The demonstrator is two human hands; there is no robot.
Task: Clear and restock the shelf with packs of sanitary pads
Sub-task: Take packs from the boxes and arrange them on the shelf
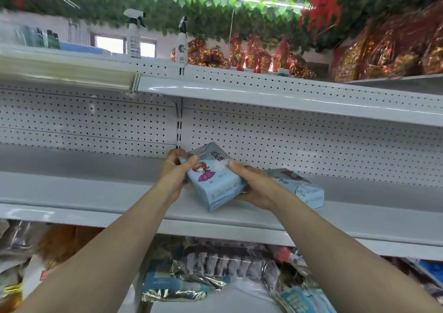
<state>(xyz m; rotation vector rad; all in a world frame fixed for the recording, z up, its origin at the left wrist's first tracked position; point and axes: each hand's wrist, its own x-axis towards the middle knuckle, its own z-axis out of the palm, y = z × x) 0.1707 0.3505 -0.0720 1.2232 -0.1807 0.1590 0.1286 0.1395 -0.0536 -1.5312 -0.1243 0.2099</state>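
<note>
Pad pack [213,181] tilted over shelf [96,193], gripped by left hand [176,169] and right hand [251,183]; second pack [304,188] lies flat beside.

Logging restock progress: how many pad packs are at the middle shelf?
2. One pack gripped by left hand and right hand; second pack lying on the shelf just right of it. Nothing seems hidden.

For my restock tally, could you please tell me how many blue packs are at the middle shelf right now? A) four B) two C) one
B: the left hand and right hand grip a first pack, and a second pack lies on the shelf just beyond the right hand.
</note>
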